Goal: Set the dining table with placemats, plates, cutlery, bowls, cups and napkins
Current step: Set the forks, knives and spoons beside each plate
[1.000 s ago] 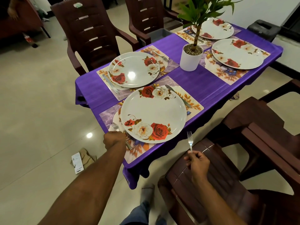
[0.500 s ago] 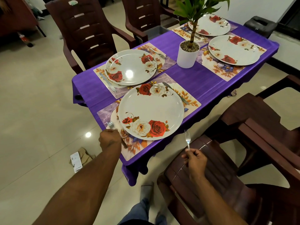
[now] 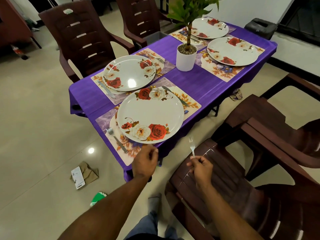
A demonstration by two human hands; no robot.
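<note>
On purple tablecloth (image 3: 195, 84), nearest setting: floral placemat (image 3: 188, 101) w/ big rose-print plate (image 3: 150, 113) centred on it, table knife (image 3: 176, 96) lying on mat just beyond plate's far-right rim, fork (image 3: 116, 138) flat on mat's near-left part, tines pointing away, just beside plate edge. L hand (image 3: 145, 161) hovers at near corner of that mat, close to fork handle's end but not touching it; fingers loosely curled, holding nothing. R hand (image 3: 201, 168) sits over back of brown plastic chair (image 3: 225, 179), off table's near edge, pinching handle of a second fork (image 3: 191, 146) btwn thumb & fingers, tines up, roughly upright. Next setting across: second plate (image 3: 129, 72) on its mat, knife (image 3: 106, 89) at left of it, fork (image 3: 155, 58) at far right. Far end: two more rose plates, one (image 3: 232, 51) near right edge on its own mat, other (image 3: 210, 28) behind plant; cutlery there can't be made out. White pot (image 3: 186, 58) w/ green plant stands mid-table btwn settings. Two brown chairs on far side, one (image 3: 83, 38) facing second plate. On floor left of table: crumpled brown paper w/ white card (image 3: 84, 174), green scrap (image 3: 97, 198) nearer.
</note>
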